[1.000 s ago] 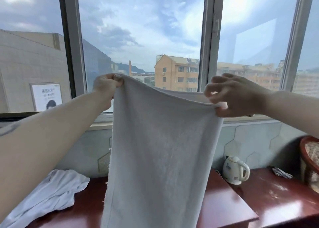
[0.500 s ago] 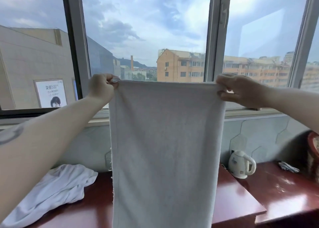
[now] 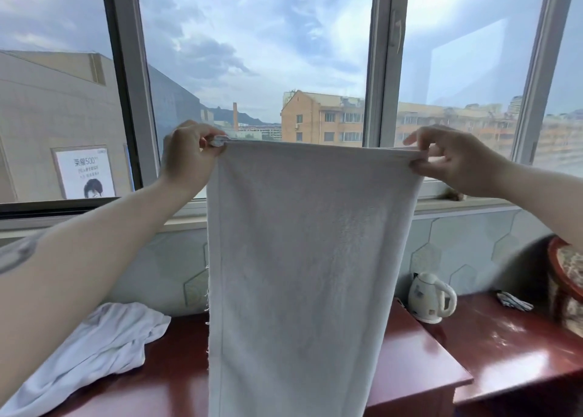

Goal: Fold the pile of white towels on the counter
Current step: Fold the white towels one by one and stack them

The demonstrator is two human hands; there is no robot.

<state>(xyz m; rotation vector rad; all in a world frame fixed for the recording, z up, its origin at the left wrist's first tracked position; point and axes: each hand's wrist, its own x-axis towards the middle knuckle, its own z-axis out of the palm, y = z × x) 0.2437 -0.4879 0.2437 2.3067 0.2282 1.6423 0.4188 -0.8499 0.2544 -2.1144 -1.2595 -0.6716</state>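
Long white terry towel point(image 3: 299, 274) hangs upright at frame centre, top edge stretched level before the window. Left hand point(image 3: 186, 158) pinches its 10 o'clock corner; right hand point(image 3: 454, 161) pinches the 2 o'clock corner, hands well apart. Crumpled white cloth pile point(image 3: 94, 350) lies at 8 o'clock on the glossy red-brown wooden counter point(image 3: 511, 344). Small white electric kettle point(image 3: 430, 298) stands at 4 o'clock.

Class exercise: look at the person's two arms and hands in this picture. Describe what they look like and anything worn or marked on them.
Both forearms are bare, with no sleeves in view. The left hand and the right hand wear no gloves, and no rings, watch or bracelets show. The left forearm carries a dark marking, perhaps a tattoo, near the picture's left edge; it is blurred, so its design cannot be made out. The fingernails look short and unpainted.
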